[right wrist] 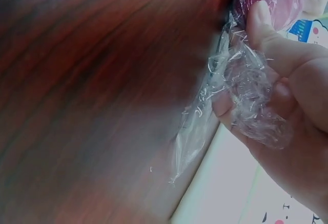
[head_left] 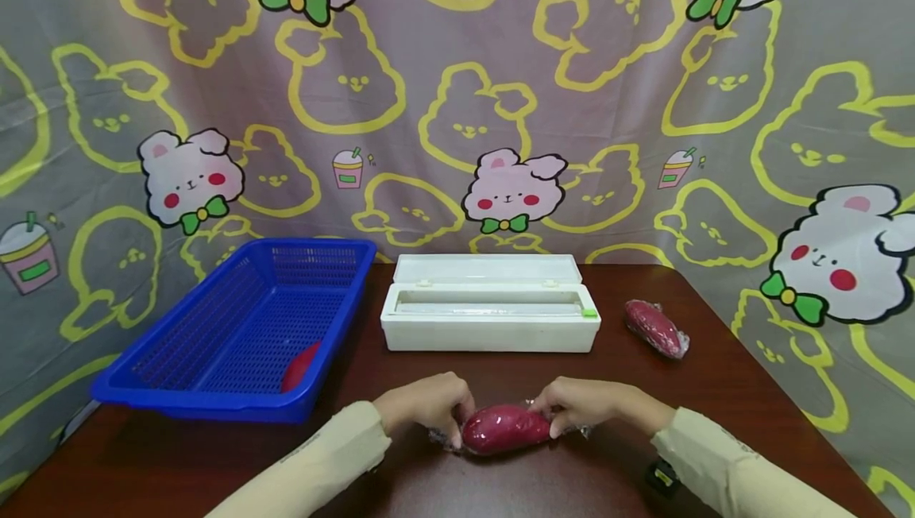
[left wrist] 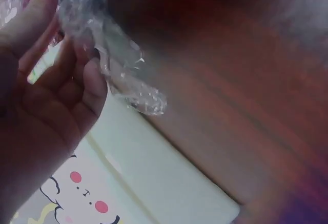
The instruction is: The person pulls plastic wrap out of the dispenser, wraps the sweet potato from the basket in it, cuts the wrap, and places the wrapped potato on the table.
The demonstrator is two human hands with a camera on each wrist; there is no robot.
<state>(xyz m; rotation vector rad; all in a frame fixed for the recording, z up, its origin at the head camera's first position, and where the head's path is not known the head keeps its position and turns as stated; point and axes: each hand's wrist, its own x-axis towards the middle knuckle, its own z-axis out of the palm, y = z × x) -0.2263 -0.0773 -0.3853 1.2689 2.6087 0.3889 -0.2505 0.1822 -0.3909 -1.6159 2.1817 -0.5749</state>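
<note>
A plump red-purple root, like a sweet potato [head_left: 506,429], lies wrapped in clear cling film near the table's front. My left hand [head_left: 436,405] pinches the film at its left end; loose cling film [left wrist: 110,49] trails past those fingers in the left wrist view. At the other end, my right hand [head_left: 582,404] grips the gathered film, with its thumb against the wrapped sweet potato [right wrist: 277,1] in the right wrist view. A crumpled film tail [right wrist: 246,90] hangs over the right fingers. Behind the hands stands a white cling film box [head_left: 489,334], its lid raised and a roll inside.
On the left sits a blue plastic basket [head_left: 214,405] with a red sweet potato [head_left: 300,367] inside. Another film-wrapped sweet potato [head_left: 656,329] lies at the back right. A small black object [head_left: 663,477] is beside the right forearm. A patterned curtain [head_left: 429,105] hangs behind the brown table [head_left: 343,470].
</note>
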